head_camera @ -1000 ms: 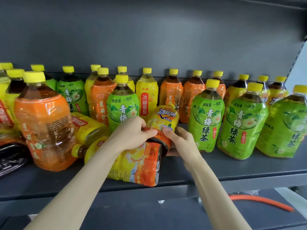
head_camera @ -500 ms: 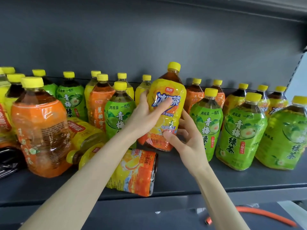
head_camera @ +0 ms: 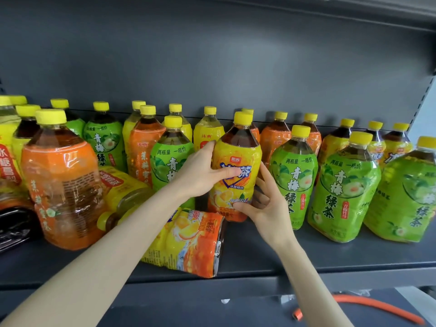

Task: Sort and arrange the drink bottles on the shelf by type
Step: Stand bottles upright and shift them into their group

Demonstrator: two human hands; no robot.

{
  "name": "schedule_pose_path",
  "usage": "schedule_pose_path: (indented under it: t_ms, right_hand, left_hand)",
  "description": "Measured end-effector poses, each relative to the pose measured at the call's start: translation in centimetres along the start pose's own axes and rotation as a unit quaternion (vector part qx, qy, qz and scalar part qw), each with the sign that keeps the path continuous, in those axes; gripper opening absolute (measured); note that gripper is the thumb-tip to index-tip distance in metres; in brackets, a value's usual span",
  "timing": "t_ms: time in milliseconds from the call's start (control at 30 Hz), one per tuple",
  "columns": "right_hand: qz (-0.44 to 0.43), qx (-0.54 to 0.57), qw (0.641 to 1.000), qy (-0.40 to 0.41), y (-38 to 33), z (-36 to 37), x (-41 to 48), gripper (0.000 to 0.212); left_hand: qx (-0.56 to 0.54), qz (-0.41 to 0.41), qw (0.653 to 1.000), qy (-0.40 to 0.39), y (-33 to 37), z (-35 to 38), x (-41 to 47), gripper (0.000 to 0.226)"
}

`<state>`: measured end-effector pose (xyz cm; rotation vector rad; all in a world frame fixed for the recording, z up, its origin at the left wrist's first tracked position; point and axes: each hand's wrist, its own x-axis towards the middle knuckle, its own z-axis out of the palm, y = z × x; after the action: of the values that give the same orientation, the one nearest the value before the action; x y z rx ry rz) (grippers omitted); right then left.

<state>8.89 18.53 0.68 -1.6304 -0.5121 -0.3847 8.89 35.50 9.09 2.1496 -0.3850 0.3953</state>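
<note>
A: Head view first: what do the two grips have?

B: Both are on one iced tea bottle (head_camera: pixel 238 159), which has a yellow-and-orange label and a yellow cap and is upright. The left grip (head_camera: pixel 200 175) wraps the upper label, thumb across the front and fingers behind. The right grip (head_camera: pixel 266 208) clasps the lower part, thumb on the label front and fingers along the side.

A: Why two hands on one bottle?

B: My guess is that it is big, full and slick-wrapped. One hand steers the top and the other steadies the base. I cannot tell whether the base touches the shelf (head_camera: pixel 306 256).

A: What lies under them?

B: A lying bottle (head_camera: pixel 188 241), seemingly the same kind, rests on its side just below both grips. It probably needs standing up too.

A: And the neighbours?

B: A green tea bottle (head_camera: pixel 292 175) stands just right of the right grip, and a second green bottle (head_camera: pixel 167 159) is just behind the left grip. Yellow-labelled bottles (head_camera: pixel 333 149) stand well to the right of the grips, at the back. That looks a likely home for this type.

A: Any risk?

B: The gap between the green ones is tight, so a tilt could topple a neighbour.
</note>
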Motion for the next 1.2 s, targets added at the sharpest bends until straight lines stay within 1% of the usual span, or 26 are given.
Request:
schedule_pose_path:
  t_ms: [100, 200, 333, 500, 600, 700, 800, 900, 1000, 1067, 1100, 1133, 1200]
  right_hand:
    - [0.013, -0.038, 0.999, -0.004, 0.4, 0.0, 0.0, 0.099]
    - [0.024, -0.075, 0.997, -0.015, 0.4, 0.1, 0.0, 0.100]
    - [0.032, -0.104, 0.994, -0.016, 0.2, 0.3, 0.0, 0.096]
    - [0.026, -0.150, 0.988, 0.002, -0.2, 0.3, 0.3, 0.095]
    - [0.016, -0.188, 0.982, 0.003, -0.5, 0.4, 0.2, 0.093]
    - [0.021, -0.212, 0.977, 0.015, -0.8, 0.5, -0.3, 0.079]
    - [0.026, -0.223, 0.974, 0.034, -1.4, 0.2, -1.1, 0.054]
    - [0.014, -0.213, 0.976, 0.051, -2.2, 0.2, -2.0, 0.024]
    - [0.002, -0.156, 0.987, 0.038, -3.3, 1.0, -3.0, 0.008]
    - [0.004, -0.109, 0.994, 0.002, -3.9, 1.8, -3.5, 0.007]
    - [0.011, -0.091, 0.996, -0.022, -4.0, 2.3, -3.7, 0.011]
    - [0.023, -0.079, 0.995, -0.050, -4.1, 2.8, -3.8, 0.017]
    - [0.061, -0.066, 0.989, -0.114, -4.1, 3.9, -3.9, 0.030]
  left_hand:
    - [0.024, -0.020, 1.000, -0.002, -0.3, 0.3, 0.4, 0.085]
    - [0.081, -0.029, 0.996, -0.016, -0.8, 0.6, 0.5, 0.085]
    - [0.150, -0.026, 0.988, -0.006, -1.0, 0.7, 0.5, 0.090]
    - [0.185, -0.041, 0.982, 0.006, -0.7, 1.1, 0.6, 0.087]
    - [0.228, -0.048, 0.972, 0.012, -0.6, 1.2, 0.5, 0.088]
    - [0.265, -0.035, 0.963, 0.028, -0.4, 0.9, 0.0, 0.084]
    - [0.259, -0.019, 0.964, 0.055, 0.0, 0.4, -1.5, 0.064]
    - [0.206, -0.001, 0.972, 0.109, 0.4, -0.4, -4.3, 0.039]
    - [0.168, 0.007, 0.969, 0.182, 0.0, -0.5, -8.1, 0.023]
    - [0.149, 0.004, 0.960, 0.237, -0.8, -0.1, -10.9, 0.014]
    - [0.146, 0.000, 0.952, 0.271, -1.2, 0.3, -12.2, 0.012]
    - [0.153, -0.010, 0.939, 0.307, -1.5, 0.8, -13.3, 0.014]
    - [0.172, -0.052, 0.909, 0.377, -2.2, 2.0, -15.0, 0.027]
